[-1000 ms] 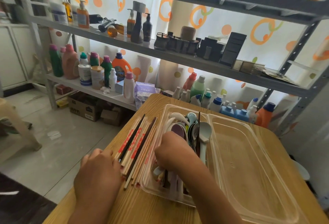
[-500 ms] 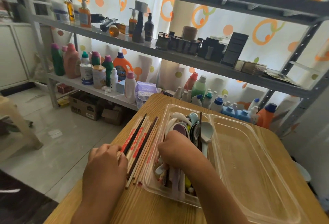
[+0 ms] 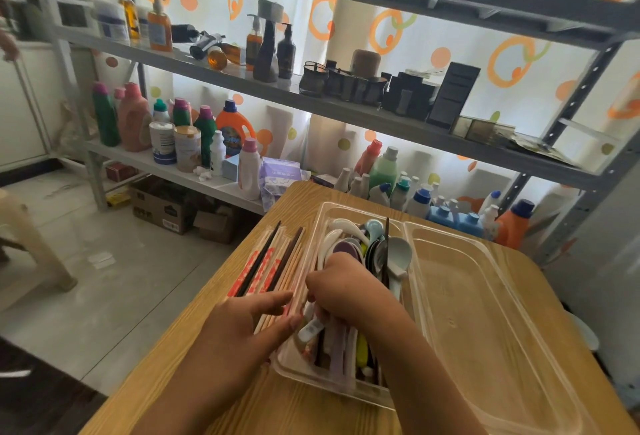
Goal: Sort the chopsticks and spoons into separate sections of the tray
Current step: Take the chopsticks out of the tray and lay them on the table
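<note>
Clear two-section tray (image 3: pixel 450 237) on wooden surface (image 3: pixel 277 407). Spoons (image 3: pixel 398 254) heaped in left section with one dark chopstick (image 3: pixel 387 244); right section bare. Chopsticks (image 3: pixel 273 261) bundled on surface just left of tray. Left hand (image 3: pixel 242 327) flat on bundle, fingers spread. Right hand (image 3: pixel 343 287) reaching into spoons, fingers curled, grip apparently closed, contents hidden

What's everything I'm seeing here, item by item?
Table: one, light wood, foreground.
Tray: one, clear, two sections, on table; right section empty.
Spoons: many, mixed colours, left section.
Dark chopstick: one, among spoons.
Chopsticks: a pile, tan, red-wrapped and dark, on table left of tray.
Shelves: grey metal, behind table.
Bottles: many, mixed colours, on shelves.
Boxes: several, cardboard, floor.
Left hand: open, on chopsticks.
Right hand: in left section, grip unclear.
</note>
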The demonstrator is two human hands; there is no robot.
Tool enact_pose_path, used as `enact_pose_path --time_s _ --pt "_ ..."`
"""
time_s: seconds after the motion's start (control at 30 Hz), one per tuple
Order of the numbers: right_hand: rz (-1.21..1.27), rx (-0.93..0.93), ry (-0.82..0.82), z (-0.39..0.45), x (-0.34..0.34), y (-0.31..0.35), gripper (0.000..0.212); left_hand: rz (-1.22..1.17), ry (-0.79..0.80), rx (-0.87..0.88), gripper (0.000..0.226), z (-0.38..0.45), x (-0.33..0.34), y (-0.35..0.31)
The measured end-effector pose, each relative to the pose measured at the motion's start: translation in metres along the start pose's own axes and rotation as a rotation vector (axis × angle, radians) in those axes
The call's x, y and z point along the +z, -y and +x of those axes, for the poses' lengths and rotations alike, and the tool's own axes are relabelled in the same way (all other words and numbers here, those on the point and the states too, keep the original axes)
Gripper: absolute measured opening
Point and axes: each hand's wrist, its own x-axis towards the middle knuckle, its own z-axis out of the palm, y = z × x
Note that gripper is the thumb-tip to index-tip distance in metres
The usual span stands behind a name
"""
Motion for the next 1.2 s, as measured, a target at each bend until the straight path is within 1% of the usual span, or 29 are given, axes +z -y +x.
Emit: enact_pose_path --time_s 0.13,0.47,0.6,0.73,0.8,0.83,0.93,0.97,1.1,1.2 --pt "-0.008 -0.012 -0.007 0.001 -0.001 -0.001 0.016 -0.089 0.016 -0.026 0.041 0.000 0.000 -0.002" --pt "0.028 0.007 0.072 -0.007 -0.004 0.002 0.023 -0.089 0.025 -0.007 0.044 -0.002 -0.001 -0.003" --pt "0.146 0.017 0.030 -0.007 -0.007 0.002 0.025 -0.093 0.038 -0.001 0.047 -0.001 -0.003 -0.006" --pt "0.158 -0.003 0.002 -0.010 -0.008 0.003 0.018 -0.113 0.078 -0.020 0.058 -0.001 -0.006 -0.009" --pt "0.205 -0.023 -0.005 -0.012 -0.011 0.004 0.017 -0.099 0.076 -0.021 0.059 0.000 -0.007 -0.007" --pt "0.260 -0.038 -0.003 -0.014 -0.014 0.005 0.016 -0.097 0.070 -0.024 0.056 0.000 -0.006 -0.005" --pt "0.417 -0.105 -0.019 -0.024 -0.025 0.008 0.018 -0.100 0.051 -0.017 0.030 0.000 -0.005 0.000" --pt "0.450 -0.131 -0.039 -0.029 -0.028 0.009 0.019 -0.097 0.044 -0.007 0.026 0.000 -0.005 0.001" --pt "0.557 -0.208 -0.080 -0.038 -0.034 0.009 0.017 -0.075 0.029 -0.012 0.023 0.000 -0.004 0.003" --pt "0.591 -0.261 -0.122 -0.034 -0.033 0.007 0.017 -0.069 0.013 -0.020 0.018 0.000 -0.004 0.000"
